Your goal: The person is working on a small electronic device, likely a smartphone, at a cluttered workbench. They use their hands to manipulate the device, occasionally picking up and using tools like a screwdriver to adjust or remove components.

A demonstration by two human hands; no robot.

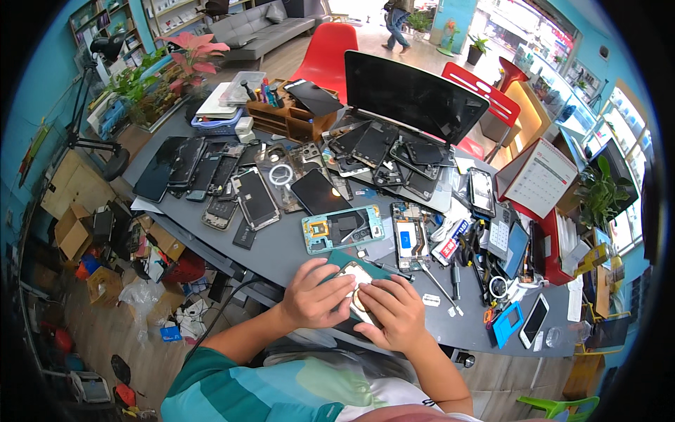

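Note:
Both hands are closed around a phone (350,270) near the desk's front edge. It looks pale, with a coppery ring partly covered by fingers. My left hand (318,294) grips its left side, fingertips bent over the face. From the right, my right hand (392,311) lays its fingers across the lower part, thumb along the near edge. A dark green mat (339,258) shows beyond the phone. Just past it lie a light-blue phone frame (321,244) and an opened phone (405,238) with its inner parts exposed. A thin metal tool (441,287) rests to the right.
A laptop (415,95) stands at the back amid stacked phone parts. Several dismantled phones (254,198) crowd the left side. A wooden organizer (281,121) sits behind them. To the right are a desk calendar (540,177), tools, a blue case (508,325) and a white-edged phone (534,321).

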